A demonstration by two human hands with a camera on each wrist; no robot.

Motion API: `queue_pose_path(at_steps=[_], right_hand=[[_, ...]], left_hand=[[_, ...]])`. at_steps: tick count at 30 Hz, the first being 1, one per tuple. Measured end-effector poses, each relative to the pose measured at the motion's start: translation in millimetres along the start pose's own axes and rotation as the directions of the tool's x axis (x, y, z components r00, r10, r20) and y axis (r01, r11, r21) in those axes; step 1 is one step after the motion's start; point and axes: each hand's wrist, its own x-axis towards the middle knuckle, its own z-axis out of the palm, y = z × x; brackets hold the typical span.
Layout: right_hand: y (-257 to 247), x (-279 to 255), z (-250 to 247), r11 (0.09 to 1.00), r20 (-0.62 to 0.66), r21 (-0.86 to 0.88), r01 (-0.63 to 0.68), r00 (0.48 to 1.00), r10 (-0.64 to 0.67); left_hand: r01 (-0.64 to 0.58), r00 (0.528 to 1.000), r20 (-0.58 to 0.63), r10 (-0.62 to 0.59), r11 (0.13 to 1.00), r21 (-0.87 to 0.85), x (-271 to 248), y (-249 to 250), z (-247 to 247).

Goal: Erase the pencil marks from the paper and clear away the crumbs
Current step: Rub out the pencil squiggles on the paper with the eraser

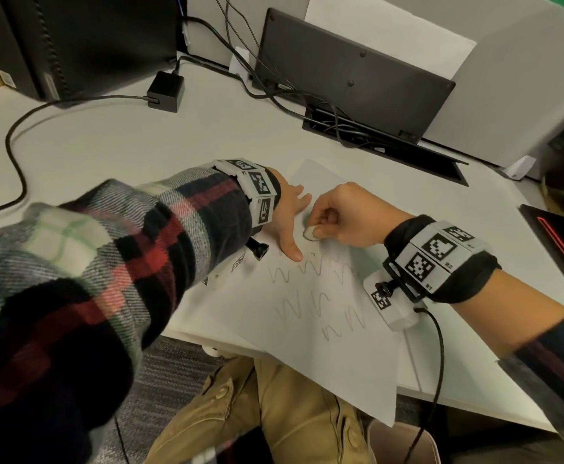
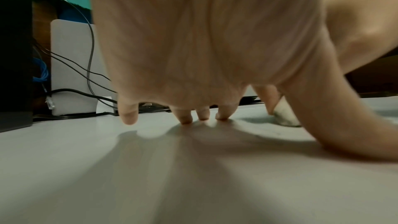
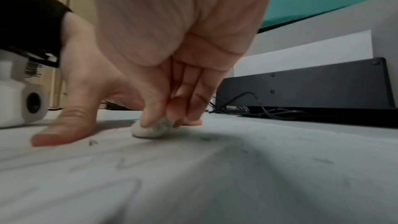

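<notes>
A white paper with zigzag pencil marks lies on the desk, its near corner hanging over the front edge. My left hand presses flat on the paper, fingers spread; its fingertips touch the sheet. My right hand pinches a small, smudged white eraser just right of the left thumb. The eraser touches the paper between thumb and fingers. Dark crumbs lie around it. The eraser also shows beside the left thumb.
At the back stand a black computer tower, a power adapter with its cable, a tilted black panel and a cable tray. A dark red-trimmed object lies at the right. The desk's front edge is close below the paper.
</notes>
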Motion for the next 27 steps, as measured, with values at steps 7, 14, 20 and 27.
queue_pose_path(at_steps=[7,14,20,27], right_hand=[[4.5,-1.2,-1.1,1.000,-0.014,0.018,-0.012,1.000,0.012],[0.0,-13.1,2.0,0.995,0.074,0.104,0.011,0.997,-0.019],[3.8,-0.7,-2.2,0.999,-0.022,0.017,-0.050,0.999,0.050],[-2.3,-18.2,4.3,0.987,0.073,0.159,-0.017,0.997,0.005]], left_hand=[[0.004,1.000,-0.005,-0.004,1.000,0.025,-0.9,0.2,0.1],[0.009,1.000,0.005,-0.009,1.000,0.015,-4.1,0.1,-1.3],[0.009,1.000,0.005,-0.009,1.000,0.010,-5.3,2.2,-1.7],[0.003,1.000,0.016,-0.003,1.000,-0.006,-3.5,-1.0,0.2]])
